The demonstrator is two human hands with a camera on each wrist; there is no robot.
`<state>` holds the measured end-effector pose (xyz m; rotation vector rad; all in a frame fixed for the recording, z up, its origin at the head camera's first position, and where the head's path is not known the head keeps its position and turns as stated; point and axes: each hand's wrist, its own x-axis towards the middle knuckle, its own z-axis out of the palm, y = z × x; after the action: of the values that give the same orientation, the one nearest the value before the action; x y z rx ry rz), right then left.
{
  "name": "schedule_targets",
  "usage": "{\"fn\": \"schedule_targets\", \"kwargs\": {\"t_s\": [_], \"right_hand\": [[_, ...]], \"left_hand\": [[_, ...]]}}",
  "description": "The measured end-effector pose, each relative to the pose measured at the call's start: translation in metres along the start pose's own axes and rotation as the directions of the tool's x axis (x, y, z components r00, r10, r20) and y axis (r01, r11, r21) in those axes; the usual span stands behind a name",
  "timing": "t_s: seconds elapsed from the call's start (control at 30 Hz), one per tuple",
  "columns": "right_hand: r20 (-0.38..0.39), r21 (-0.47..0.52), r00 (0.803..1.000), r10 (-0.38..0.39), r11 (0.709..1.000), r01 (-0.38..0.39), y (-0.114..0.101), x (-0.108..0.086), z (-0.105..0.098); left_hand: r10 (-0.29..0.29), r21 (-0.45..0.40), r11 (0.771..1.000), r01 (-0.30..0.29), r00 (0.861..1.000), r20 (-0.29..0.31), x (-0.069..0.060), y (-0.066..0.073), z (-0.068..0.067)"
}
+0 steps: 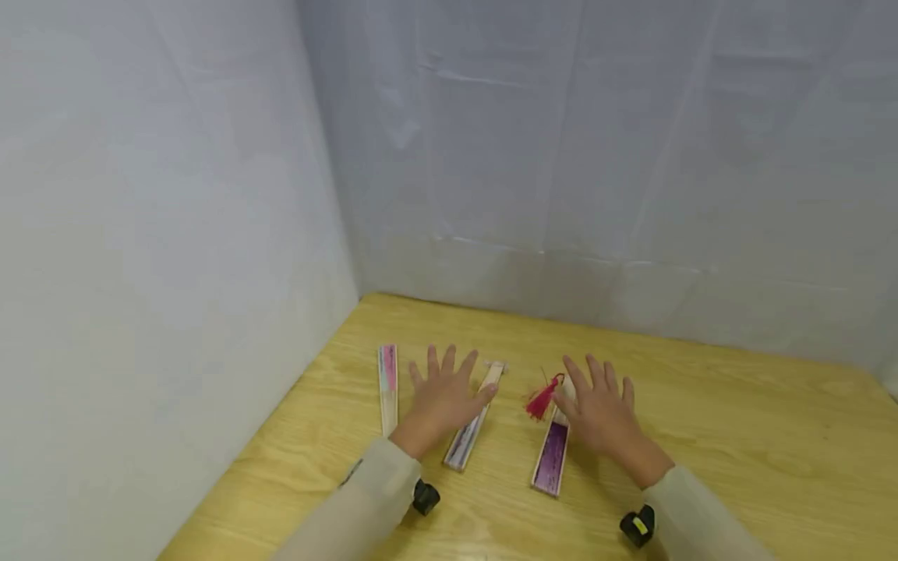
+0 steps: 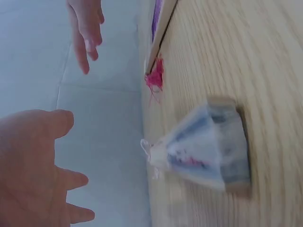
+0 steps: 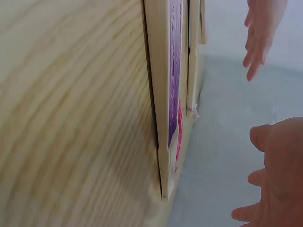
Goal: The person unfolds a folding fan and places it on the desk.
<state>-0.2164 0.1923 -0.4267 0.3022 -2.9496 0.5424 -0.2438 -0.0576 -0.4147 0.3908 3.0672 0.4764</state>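
Observation:
Three folded fans lie on the wooden table. The left one (image 1: 389, 389) has a pink and pale blue part, the middle one (image 1: 466, 441) is whitish with grey-blue, and the right one (image 1: 550, 460) is purple with a red tassel (image 1: 541, 401). My left hand (image 1: 442, 401) hovers with fingers spread between the left and middle fans, its thumb over the middle one. My right hand (image 1: 602, 409) is spread above and beside the purple fan's upper end. In the left wrist view the middle fan (image 2: 203, 149) shows below my left hand (image 2: 31, 163); neither hand holds anything.
Pale sheeting (image 1: 561, 156) hangs behind the table (image 1: 737, 436) and along its left side. Black wrist cameras sit under both sleeves. The wooden surface extends to the right of my right hand.

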Motion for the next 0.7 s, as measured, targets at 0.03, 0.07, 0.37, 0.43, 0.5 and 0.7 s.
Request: {"fn": "schedule_targets", "kwargs": {"t_s": [0.03,0.07,0.37,0.43,0.5,0.7], "right_hand": [[-0.006,-0.005,1.0,-0.008,1.0,0.008,0.002,0.002,-0.001],[-0.008,-0.008,1.0,-0.015,1.0,0.015,0.003,0.004,-0.002],[-0.012,-0.099,0.988,-0.153,0.984,0.151,0.025,0.013,-0.003],[0.014,-0.111,0.982,-0.188,0.976,0.188,0.032,0.015,-0.002],[0.043,-0.13,0.972,-0.23,0.964,0.233,0.038,0.018,0.0],[0.1,-0.205,0.927,-0.361,0.905,0.374,0.049,0.027,0.0]], "left_hand": [[0.001,-0.007,1.0,-0.001,1.0,0.004,0.001,0.003,-0.001],[0.002,-0.012,1.0,-0.002,1.0,0.005,0.001,0.006,-0.001],[0.041,0.028,0.999,-0.042,0.999,0.02,-0.001,0.035,0.022],[0.049,0.041,0.998,-0.05,0.999,0.024,-0.003,0.043,0.029],[0.055,0.061,0.996,-0.057,0.998,0.031,-0.004,0.051,0.034],[0.07,0.114,0.991,-0.077,0.995,0.066,-0.007,0.073,0.043]]}}
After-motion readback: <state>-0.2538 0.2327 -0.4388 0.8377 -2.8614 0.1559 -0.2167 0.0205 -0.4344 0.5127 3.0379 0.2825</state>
